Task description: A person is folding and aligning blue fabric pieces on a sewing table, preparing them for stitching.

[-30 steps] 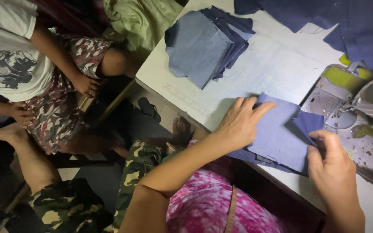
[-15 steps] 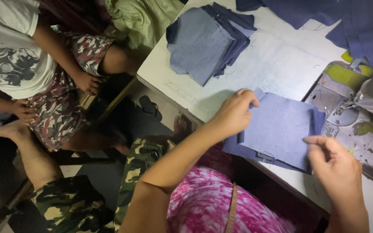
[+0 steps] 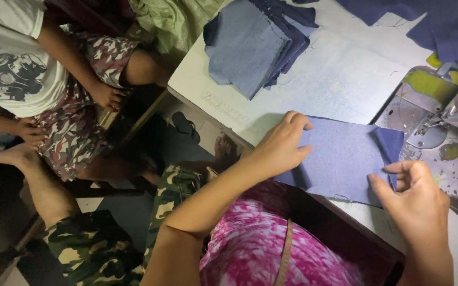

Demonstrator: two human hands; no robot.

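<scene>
- Pale, scuffed flat sewing table top (image 3: 345, 74): matte, chalky surface with faint pencil marks, square-cut edge along its left side.
- Dark navy woven cloth heap (image 3: 441, 26): soft, creased, spread over the table's far right corner.
- Stack of faded blue denim rectangular panels (image 3: 250, 45): stiff, flat-cut pieces, fanned and overlapping, at the table's far left.
- Blue rectangular denim fabric piece (image 3: 340, 159): smooth twill face, right edge folded over, frayed threads at the near edge; lies flat on the table's near edge, between both hands, beside the machine.
- Grey metal sewing machine bed (image 3: 425, 127): shiny, oil-stained plate, yellow-green trim, just right of the piece.
- Left hand (image 3: 282, 145): fingers curled, pressing down on the piece's left edge.
- Right hand (image 3: 414, 196): fingers loosely spread, thumb and forefinger tips at the piece's right corner; whether they pinch it, I cannot tell.
</scene>
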